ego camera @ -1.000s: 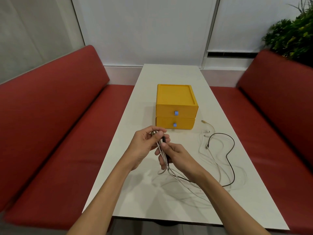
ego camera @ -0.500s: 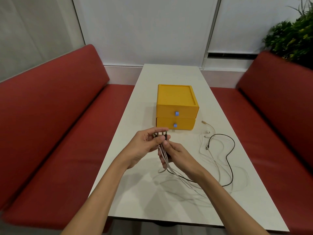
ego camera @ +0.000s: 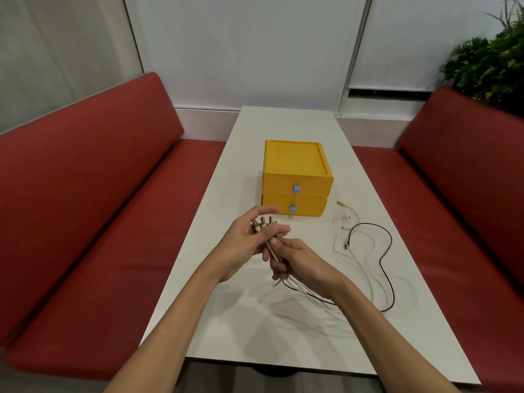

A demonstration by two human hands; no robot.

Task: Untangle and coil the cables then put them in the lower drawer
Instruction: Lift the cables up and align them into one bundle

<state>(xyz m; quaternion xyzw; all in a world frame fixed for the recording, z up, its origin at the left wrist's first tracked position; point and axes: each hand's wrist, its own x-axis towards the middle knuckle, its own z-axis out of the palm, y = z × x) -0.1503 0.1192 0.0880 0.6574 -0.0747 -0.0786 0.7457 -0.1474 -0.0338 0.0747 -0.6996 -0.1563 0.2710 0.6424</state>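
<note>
Several cable plugs (ego camera: 262, 222) stick up from my left hand (ego camera: 249, 245), whose thumb presses them against the fingers. Just below, my right hand (ego camera: 295, 259) pinches the same bundle of white and black cords. The cords trail from my hands to the right and lie tangled on the white table: a black cable (ego camera: 385, 268) loops over white cables (ego camera: 357, 265), and a yellowish plug (ego camera: 341, 205) lies near the box. A yellow two-drawer box (ego camera: 295, 177) stands beyond my hands. Its lower drawer (ego camera: 306, 208), with a blue knob, is closed.
The long white table (ego camera: 283, 123) runs away from me between two red benches (ego camera: 85, 222). A green plant (ego camera: 490, 61) stands behind the right bench. A white wall closes the far end.
My left hand's fingers have spread, so the plug ends now fan out above the thumb. Both hands stay at the same spot over the table; the cords on the table have barely shifted.
</note>
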